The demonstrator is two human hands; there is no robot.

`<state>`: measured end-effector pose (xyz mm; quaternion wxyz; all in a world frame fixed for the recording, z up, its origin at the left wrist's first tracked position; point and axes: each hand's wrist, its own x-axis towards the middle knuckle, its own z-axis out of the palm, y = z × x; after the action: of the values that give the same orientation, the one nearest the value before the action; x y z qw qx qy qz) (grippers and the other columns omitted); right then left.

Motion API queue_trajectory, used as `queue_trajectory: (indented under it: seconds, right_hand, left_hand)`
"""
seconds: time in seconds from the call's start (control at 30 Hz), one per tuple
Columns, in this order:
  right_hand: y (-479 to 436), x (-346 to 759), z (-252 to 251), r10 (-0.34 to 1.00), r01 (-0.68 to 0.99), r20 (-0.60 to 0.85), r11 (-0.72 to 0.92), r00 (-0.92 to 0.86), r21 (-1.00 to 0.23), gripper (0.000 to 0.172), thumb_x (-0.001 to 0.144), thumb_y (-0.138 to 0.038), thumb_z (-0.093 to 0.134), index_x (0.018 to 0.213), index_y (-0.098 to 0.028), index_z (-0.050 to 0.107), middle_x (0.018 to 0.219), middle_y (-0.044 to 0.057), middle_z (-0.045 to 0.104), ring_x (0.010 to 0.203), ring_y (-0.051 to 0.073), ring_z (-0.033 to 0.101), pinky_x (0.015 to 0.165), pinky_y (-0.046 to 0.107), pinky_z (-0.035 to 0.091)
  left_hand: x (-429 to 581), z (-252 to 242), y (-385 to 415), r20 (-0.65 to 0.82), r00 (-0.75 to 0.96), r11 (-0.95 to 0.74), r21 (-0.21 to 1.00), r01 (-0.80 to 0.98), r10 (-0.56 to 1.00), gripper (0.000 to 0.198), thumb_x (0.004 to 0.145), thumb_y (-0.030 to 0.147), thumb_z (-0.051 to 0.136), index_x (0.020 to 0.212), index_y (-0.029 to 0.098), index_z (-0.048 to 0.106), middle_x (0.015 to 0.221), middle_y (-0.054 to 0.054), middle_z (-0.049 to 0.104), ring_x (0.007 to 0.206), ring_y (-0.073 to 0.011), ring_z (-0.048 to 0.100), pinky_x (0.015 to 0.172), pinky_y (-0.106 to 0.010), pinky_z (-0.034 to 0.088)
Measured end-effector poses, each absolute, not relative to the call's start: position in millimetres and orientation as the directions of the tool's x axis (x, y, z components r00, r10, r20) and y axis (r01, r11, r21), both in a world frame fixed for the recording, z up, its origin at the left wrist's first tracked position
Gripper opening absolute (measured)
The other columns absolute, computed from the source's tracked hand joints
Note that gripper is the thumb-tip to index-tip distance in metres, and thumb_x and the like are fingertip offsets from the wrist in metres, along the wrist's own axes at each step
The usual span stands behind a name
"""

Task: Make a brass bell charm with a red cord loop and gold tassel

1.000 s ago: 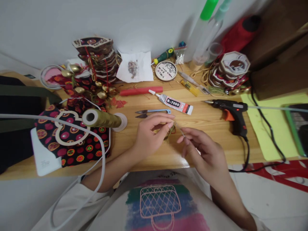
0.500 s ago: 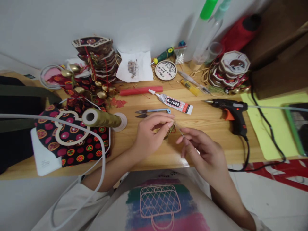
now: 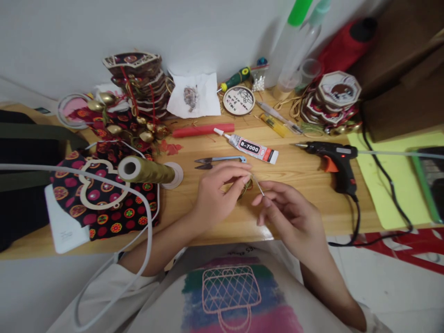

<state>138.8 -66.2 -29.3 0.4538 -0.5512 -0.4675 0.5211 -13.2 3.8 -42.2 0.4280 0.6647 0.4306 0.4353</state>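
Note:
My left hand [image 3: 222, 189] is closed in a pinch, thumb against forefinger, at the upper end of a thin metal rod like a needle [image 3: 258, 184]. What else those fingertips hold is too small to make out. Thumb and fingers of my right hand [image 3: 293, 212] grip the rod's lower end. Behind the left fingertips, a small greenish coil of cord [image 3: 247, 188] is partly hidden. Just beyond the left hand lie thread snips [image 3: 220, 160] with a light blue handle. A glue tube [image 3: 251, 148] marked B-7000 rests farther back.
On the right lies a hot glue gun [image 3: 331, 159] with a red light, its black cord running off the table edge. A thread spool [image 3: 149, 172] and patterned fabric [image 3: 121, 222] are at left. A white cable [image 3: 150, 231] loops over my left forearm. Stacked ornaments [image 3: 338, 92] stand behind.
Both hands keep almost the same place. The right fingers have shifted slightly on the rod, and more of its shiny lower part shows.

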Motion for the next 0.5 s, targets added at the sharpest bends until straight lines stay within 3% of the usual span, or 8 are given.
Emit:
queue_trajectory:
  seconds: [0.5]
  right_hand:
    - [-60.3, 129.3, -33.7, 0.974, -0.206, -0.226, -0.214, 0.034, -0.955, 0.021, 0.088, -0.02, 0.058, 0.109, -0.023, 0.056, 0.079, -0.003, 0.068, 0.059, 0.007, 0.066, 0.054, 0.018, 0.051]
  left_hand:
    - [-13.7, -45.6, 5.1, 0.212, 0.253, -0.253, 0.957, 0.142, 0.944, 0.011, 0.081, 0.01, 0.062, 0.081, 0.017, 0.07, 0.094, -0.006, 0.074, 0.09, -0.0137, 0.068, 0.08, -0.025, 0.055]
